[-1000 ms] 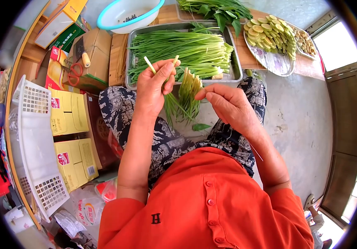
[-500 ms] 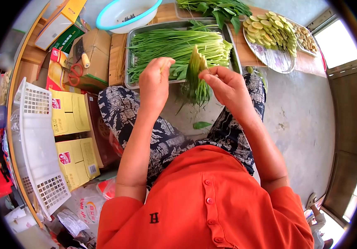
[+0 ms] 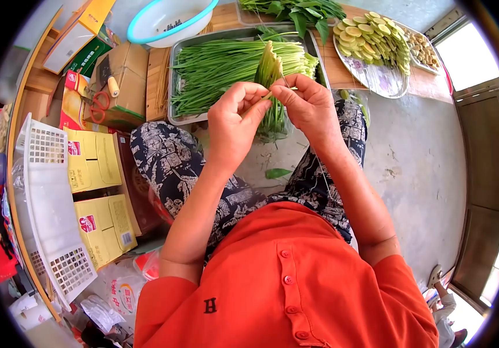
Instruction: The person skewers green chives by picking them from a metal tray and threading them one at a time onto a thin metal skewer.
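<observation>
A small bundle of green stalks (image 3: 271, 87), threaded side by side on a thin skewer (image 3: 281, 90), stands upright with pale cut ends fanned at the top and leafy tips hanging below, above the knees.

The person wore a bright orange-red shirt (image 3: 287, 290) with short sleeves that ended above the elbows. A row of round buttons (image 3: 289, 280) in the same orange-red ran down the shirt's middle placket, and to the left of those buttons a small dark letter H (image 3: 209, 305) was stitched on the chest. Beyond the shirt, loose trousers (image 3: 171, 162) showed a dark navy and white patterned print over both knees.
</observation>
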The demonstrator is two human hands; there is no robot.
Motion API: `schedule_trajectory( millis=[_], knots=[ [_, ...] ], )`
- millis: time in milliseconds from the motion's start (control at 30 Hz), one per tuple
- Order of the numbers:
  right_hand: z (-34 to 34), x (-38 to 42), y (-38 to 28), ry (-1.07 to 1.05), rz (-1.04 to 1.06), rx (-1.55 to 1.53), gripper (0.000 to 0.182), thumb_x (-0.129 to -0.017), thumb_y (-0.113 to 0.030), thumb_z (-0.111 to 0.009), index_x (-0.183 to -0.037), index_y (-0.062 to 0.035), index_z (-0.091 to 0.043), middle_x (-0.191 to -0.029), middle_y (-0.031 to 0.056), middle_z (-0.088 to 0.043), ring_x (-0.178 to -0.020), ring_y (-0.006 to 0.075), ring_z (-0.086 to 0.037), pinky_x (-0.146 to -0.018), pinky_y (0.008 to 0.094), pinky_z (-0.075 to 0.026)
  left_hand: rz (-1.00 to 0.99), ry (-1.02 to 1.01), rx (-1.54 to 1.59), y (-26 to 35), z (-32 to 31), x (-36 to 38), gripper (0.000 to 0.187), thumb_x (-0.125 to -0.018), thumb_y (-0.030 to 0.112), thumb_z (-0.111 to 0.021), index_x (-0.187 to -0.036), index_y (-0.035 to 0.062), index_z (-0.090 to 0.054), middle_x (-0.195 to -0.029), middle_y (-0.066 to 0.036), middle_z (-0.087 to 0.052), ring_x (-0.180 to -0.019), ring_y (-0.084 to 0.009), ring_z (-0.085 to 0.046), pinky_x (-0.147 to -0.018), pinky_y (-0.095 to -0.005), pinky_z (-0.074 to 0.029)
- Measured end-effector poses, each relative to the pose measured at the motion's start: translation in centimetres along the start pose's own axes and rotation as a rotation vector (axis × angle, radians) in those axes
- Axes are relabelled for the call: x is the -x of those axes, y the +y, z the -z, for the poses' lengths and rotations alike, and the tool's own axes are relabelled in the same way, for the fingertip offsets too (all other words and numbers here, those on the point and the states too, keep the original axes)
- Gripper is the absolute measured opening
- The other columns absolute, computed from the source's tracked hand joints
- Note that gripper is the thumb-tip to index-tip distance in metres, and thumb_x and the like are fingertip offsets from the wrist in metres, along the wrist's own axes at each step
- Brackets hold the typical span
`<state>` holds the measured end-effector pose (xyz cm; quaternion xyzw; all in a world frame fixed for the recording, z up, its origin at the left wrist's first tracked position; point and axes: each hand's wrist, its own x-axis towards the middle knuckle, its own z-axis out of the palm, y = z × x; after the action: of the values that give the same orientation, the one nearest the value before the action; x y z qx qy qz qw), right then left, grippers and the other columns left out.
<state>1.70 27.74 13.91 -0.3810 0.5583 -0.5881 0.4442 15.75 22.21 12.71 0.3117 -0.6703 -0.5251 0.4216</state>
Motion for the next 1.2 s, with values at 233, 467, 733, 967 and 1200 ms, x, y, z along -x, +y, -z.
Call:
schedule_trajectory(
  millis=[233, 467, 733, 967, 1200],
  knots=[
    [0.9, 2.6, -1.9, -0.104, -0.079, 0.123, 0.019, -0.095, -0.015, -0.051, -0.098, -0.0028, -0.066, -0.057, -0.0078, -0.041, -0.05, 0.0014, -0.034, -0.045, 0.0203, -0.028, 0.173, 0.025, 0.422, -1.8, 4.0, -1.9, 0.015, -0.089, 0.011, -0.064, -0.101, 0.0017, -0.062, -0.081, -0.002, -0.061, -0.063, -0.0079, -0.052, -0.055, -0.0217, -0.04],
    [0.4, 4.2, -2.9, -0.223, -0.031, 0.227, 0.019, -0.096, -0.013, -0.051, -0.1, 0.0003, -0.064, -0.061, -0.004, -0.045, -0.058, 0.0038, -0.038, -0.05, 0.0209, -0.032, 0.288, 0.044, 0.65, -1.3, 4.2, -2.5, 0.016, -0.089, 0.013, -0.064, -0.102, 0.0025, -0.064, -0.084, -0.002, -0.062, -0.063, -0.0078, -0.053, -0.053, -0.0217, -0.039],
    [0.5, 4.3, -2.9, -0.222, -0.047, 0.252, 0.019, -0.096, -0.013, -0.05, -0.1, -0.0015, -0.065, -0.058, -0.0049, -0.043, -0.054, 0.0032, -0.037, -0.048, 0.0211, -0.032, 0.324, -0.001, 0.668, -1.5, 4.2, -2.3, 0.017, -0.089, 0.015, -0.064, -0.104, 0.0054, -0.063, -0.089, -0.002, -0.062, -0.067, -0.0097, -0.054, -0.055, -0.0231, -0.039],
    [0.5, 4.3, -3.0, -0.228, -0.072, 0.235, 0.019, -0.096, -0.013, -0.05, -0.1, -0.0015, -0.065, -0.06, -0.0056, -0.043, -0.055, 0.0027, -0.037, -0.048, 0.0207, -0.031, 0.325, -0.012, 0.687, -1.3, 4.2, -2.2, 0.018, -0.089, 0.013, -0.064, -0.105, 0.0046, -0.063, -0.088, -0.003, -0.063, -0.067, -0.0096, -0.054, -0.054, -0.0229, -0.039],
    [0.5, 4.5, -3.3, -0.243, -0.097, 0.22, 0.02, -0.096, -0.014, -0.05, -0.099, -0.0016, -0.064, -0.06, -0.0075, -0.041, -0.054, 0.0019, -0.035, -0.048, 0.02, -0.029, 0.289, -0.016, 0.679, -1.2, 4.5, -2.2, 0.017, -0.089, 0.012, -0.064, -0.103, 0.0031, -0.064, -0.087, -0.004, -0.063, -0.067, -0.0097, -0.055, -0.056, -0.0227, -0.04]
  ],
)
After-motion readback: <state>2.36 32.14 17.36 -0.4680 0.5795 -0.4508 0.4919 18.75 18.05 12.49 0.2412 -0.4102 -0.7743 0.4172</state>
